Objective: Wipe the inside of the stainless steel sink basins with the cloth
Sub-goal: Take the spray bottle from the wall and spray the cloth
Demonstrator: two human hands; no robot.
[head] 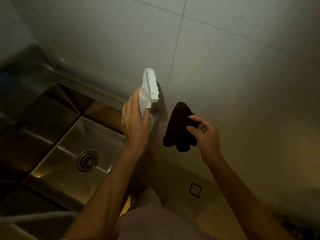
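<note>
A stainless steel sink basin (52,179) lies at the lower left, with a round drain strainer (87,161) in its floor. My left hand (136,122) is wrapped around a white spray bottle (149,89), held upright above the basin's right rim, nozzle toward the right. My right hand (206,135) pinches a dark brown cloth (178,127), which hangs bunched in the air just right of the bottle, in front of the tiled wall.
A pale tiled wall (225,58) fills the upper and right part. The sink's steel back rim (78,78) runs along it. A small square floor drain (195,190) shows on the floor below the cloth. A pale hose or cord (34,217) crosses the lower left.
</note>
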